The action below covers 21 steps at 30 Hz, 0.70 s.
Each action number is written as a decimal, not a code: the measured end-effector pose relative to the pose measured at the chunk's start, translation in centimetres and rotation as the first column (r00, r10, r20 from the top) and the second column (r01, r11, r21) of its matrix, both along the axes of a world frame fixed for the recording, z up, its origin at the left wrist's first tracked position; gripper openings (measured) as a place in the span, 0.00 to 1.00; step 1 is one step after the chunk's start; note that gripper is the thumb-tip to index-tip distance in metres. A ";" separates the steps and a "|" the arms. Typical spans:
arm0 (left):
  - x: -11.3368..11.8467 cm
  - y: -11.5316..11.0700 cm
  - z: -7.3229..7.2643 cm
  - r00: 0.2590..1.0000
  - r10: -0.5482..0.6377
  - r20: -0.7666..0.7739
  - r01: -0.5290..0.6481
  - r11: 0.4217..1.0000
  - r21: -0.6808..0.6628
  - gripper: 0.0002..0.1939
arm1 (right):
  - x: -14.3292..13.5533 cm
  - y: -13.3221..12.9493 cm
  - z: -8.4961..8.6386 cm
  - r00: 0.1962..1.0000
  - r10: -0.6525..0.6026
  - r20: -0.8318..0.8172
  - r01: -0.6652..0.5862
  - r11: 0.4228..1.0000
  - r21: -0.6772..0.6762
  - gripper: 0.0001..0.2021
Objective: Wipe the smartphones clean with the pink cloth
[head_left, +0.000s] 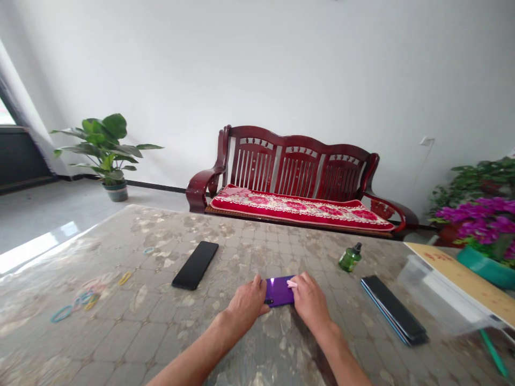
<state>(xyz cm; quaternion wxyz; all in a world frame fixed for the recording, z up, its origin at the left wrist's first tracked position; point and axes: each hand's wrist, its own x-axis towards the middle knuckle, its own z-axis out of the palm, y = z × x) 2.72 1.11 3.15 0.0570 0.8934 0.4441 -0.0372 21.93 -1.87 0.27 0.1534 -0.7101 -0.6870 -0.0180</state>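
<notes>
A shiny purple smartphone [279,291] lies crosswise in front of me, its back and camera end facing up. My left hand [251,298] grips its left end, thumb and fingers closed on the edges. Over its right end is my right hand [309,297], fingers closed round a small pale pink piece, perhaps cloth or tissue [291,284], that touches the phone's back. Most of that piece is hidden by the fingers. Left of my hands, a black smartphone [196,265] rests on the table.
Hair ties [82,301] in several colours lie at the table's left. To the right stand a green spray bottle [350,257], stacked phones [393,309], a clear plastic box [426,292] and a teal flower pot [485,266]. A wooden bench [298,166] is behind the patterned tablecloth [132,343].
</notes>
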 end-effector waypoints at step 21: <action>-0.3 -0.5 -1.8 0.998 -0.062 -0.011 0.063 0.995 0.078 0.25 | 2.2 0.7 -0.2 0.973 -0.089 -0.215 0.095 0.995 0.015 0.10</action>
